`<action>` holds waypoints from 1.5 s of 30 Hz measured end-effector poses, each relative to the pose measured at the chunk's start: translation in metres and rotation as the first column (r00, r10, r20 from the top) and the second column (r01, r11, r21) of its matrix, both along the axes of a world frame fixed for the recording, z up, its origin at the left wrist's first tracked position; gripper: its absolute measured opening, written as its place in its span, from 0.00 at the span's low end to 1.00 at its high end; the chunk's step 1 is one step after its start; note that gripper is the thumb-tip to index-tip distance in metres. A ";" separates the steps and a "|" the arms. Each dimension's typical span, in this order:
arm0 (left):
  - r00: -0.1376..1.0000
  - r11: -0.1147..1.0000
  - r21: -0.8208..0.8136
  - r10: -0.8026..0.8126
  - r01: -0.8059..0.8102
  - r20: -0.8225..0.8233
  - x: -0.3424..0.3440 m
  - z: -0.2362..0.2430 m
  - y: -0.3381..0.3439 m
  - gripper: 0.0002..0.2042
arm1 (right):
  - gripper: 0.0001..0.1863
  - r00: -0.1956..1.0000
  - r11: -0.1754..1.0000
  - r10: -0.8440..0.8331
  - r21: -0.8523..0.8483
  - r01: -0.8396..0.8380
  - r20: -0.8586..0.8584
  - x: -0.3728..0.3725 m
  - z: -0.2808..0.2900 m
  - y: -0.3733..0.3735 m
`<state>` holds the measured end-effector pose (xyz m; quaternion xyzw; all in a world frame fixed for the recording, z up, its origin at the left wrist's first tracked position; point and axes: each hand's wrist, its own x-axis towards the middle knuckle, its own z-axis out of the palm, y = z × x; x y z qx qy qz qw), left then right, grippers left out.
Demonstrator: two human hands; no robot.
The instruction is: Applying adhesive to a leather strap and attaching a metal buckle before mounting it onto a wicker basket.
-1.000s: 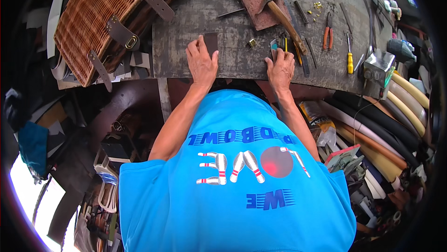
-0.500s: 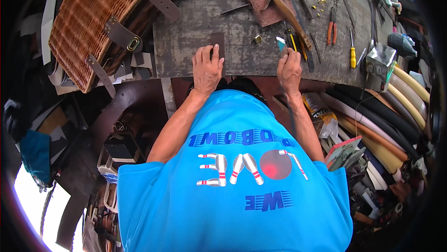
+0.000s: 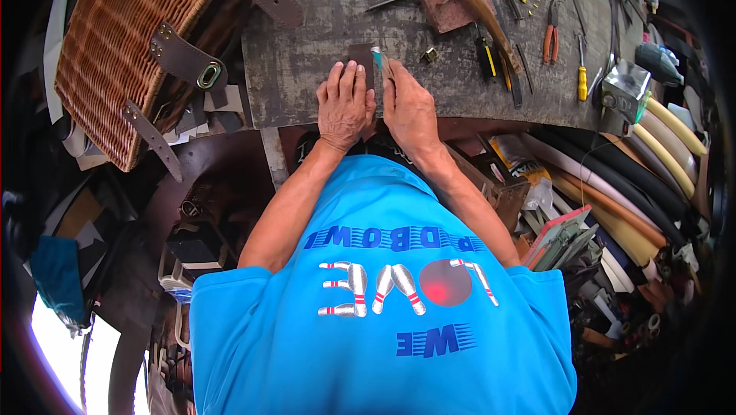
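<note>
- The grey, scuffed workbench [image 3: 322,70] spans the upper middle of the view, its surface worn and stained.
- A large brown woven wicker basket [image 3: 115,39] with dark leather straps and a metal buckle lies at the bench's left end, partly hanging over its edge.
- Rolls of tan, brown and cream leather [image 3: 636,185] are stacked below the bench on the right.
- A wooden-handled hammer [image 3: 483,1] rests on a reddish-brown slab at the top of the bench, well apart from the hands.
- The left hand [image 3: 345,104] lies flat, palm down, fingers together and stretched forward, pressing on the small dark brown rectangular leather piece [image 3: 362,59] near the bench's front edge; it holds the piece down rather than gripping it.
- The right hand [image 3: 408,104] sits just beside the left one, its fingers closed around a small teal-handled cutting tool [image 3: 378,55], whose tip meets the right edge of the leather piece.
- Orange-handled pliers [image 3: 549,36] and a yellow-handled screwdriver [image 3: 583,82] lie further right on the bench.
- A small brass fitting [image 3: 429,55] sits just to the right of the right hand's fingertips.
</note>
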<state>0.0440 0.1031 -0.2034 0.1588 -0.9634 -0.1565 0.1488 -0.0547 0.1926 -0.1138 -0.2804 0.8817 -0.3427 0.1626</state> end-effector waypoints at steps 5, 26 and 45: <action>1.000 1.000 0.003 -0.010 0.010 -0.009 0.000 0.000 0.000 0.25 | 0.17 0.999 0.995 0.028 0.094 -0.026 -0.020 0.003 0.003 -0.005; 0.999 0.999 0.041 -0.029 0.027 0.042 0.002 0.001 0.000 0.28 | 0.16 0.994 0.908 0.072 0.407 -0.098 0.079 -0.017 0.018 -0.044; 0.999 0.996 0.082 -0.029 0.026 0.043 -0.002 0.011 0.000 0.28 | 0.14 1.000 0.931 -0.020 0.364 0.021 -0.005 -0.005 0.006 -0.042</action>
